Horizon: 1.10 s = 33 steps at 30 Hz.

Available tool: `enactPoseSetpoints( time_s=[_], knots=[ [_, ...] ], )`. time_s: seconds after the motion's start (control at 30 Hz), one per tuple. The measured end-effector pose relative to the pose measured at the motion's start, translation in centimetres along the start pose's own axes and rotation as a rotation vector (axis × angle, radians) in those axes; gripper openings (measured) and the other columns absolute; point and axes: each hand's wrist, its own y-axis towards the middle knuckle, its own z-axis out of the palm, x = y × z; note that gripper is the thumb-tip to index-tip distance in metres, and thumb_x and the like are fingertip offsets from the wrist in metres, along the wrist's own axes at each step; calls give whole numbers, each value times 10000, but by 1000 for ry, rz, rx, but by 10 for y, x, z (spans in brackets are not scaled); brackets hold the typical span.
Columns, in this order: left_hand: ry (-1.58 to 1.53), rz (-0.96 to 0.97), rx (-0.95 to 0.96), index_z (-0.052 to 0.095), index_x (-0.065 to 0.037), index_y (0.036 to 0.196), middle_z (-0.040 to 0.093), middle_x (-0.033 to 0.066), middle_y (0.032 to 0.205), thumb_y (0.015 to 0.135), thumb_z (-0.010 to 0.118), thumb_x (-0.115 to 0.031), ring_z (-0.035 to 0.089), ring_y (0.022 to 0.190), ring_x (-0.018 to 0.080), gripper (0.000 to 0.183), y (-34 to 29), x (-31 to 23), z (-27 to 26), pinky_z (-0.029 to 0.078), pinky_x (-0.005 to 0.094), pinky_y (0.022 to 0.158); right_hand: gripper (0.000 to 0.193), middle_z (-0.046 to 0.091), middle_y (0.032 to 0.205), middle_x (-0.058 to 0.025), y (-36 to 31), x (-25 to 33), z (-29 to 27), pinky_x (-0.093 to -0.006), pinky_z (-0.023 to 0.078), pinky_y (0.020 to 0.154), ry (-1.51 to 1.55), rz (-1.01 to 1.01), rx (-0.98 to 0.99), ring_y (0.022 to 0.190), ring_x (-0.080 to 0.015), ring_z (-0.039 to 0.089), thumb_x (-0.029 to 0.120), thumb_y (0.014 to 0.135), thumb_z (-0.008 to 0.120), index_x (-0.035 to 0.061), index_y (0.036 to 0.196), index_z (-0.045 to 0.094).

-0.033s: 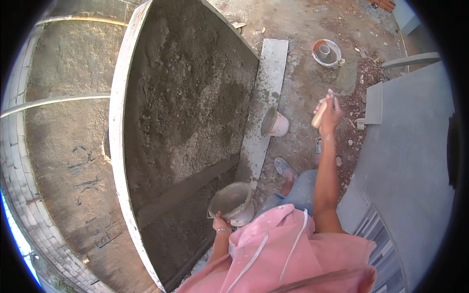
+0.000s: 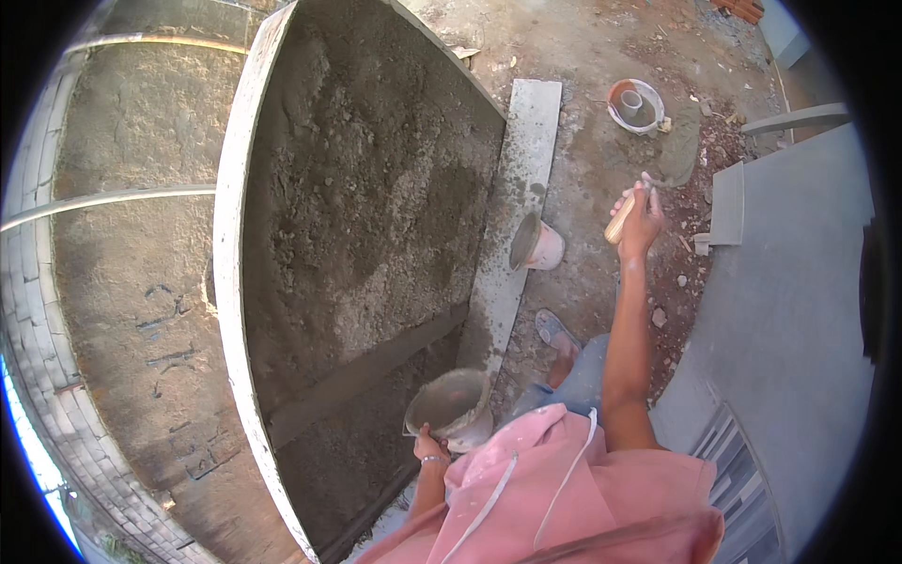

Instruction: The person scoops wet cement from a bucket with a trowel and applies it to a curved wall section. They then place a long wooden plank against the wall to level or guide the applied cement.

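Observation:
My left hand [image 2: 429, 444] is closed on the rim of a pale, mortar-smeared bucket [image 2: 470, 434], close to my body. Grey wet mix shows inside it. Held out over the ground on the right, my right hand [image 2: 641, 221] wraps round the light wooden handle of a tool [image 2: 620, 224]; its working end cannot be made out. To my left rises a wall panel [image 2: 366, 188] coated in rough grey mortar, with a smoother band [image 2: 376, 371] across its lower part.
A second small bucket [image 2: 548, 251] stands by a mortar-spattered board [image 2: 531, 132] along the wall's foot. Farther off sits a round tub [image 2: 648, 125] with a cup [image 2: 630, 101] inside. A grey wall [image 2: 789, 282] bounds the right side; rubble [image 2: 672, 301] lies along it.
The view has shifted slightly, so surroundings sit a little farther right and lower. Both hands keep their grips; one foot near my right arm has gone out of sight.

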Motion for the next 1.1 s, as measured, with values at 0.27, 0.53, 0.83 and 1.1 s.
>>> enactPoseSetpoints(
  time_s=[0.27,0.53,0.83,1.1],
  knots=[
    [-2,227,-119,661,-33,1095,618,53,822,899,723,-185,536,567,182,255,8,5,-40,386,322,424,175,645,685,-32,-106,-139,330,-322,487,477,-318,136,373,528,-124,594,185,987,676,21,1048,657],
    [-177,210,106,648,-76,1182,681,46,933,908,721,-210,616,665,160,314,-56,-55,20,416,323,442,378,740,954,-167,-357,-37,122,-373,554,754,-122,31,1377,833,-223,714,215,979,713,-17,1277,693],
    [-163,665,747,687,-26,1052,630,-49,926,946,729,-117,536,839,60,146,-153,-136,71,434,253,780,378,717,1022,-328,-209,54,54,-555,552,873,-1456,-8,1598,984,-513,694,283,977,615,-54,1124,706],
    [-1,911,1063,610,-88,934,522,-82,807,989,723,-185,434,744,32,158,-138,-194,33,370,243,654,392,724,1002,-298,-302,149,89,-541,551,903,-1599,-144,1933,1007,-481,699,289,962,658,-89,1066,680]
  ],
)
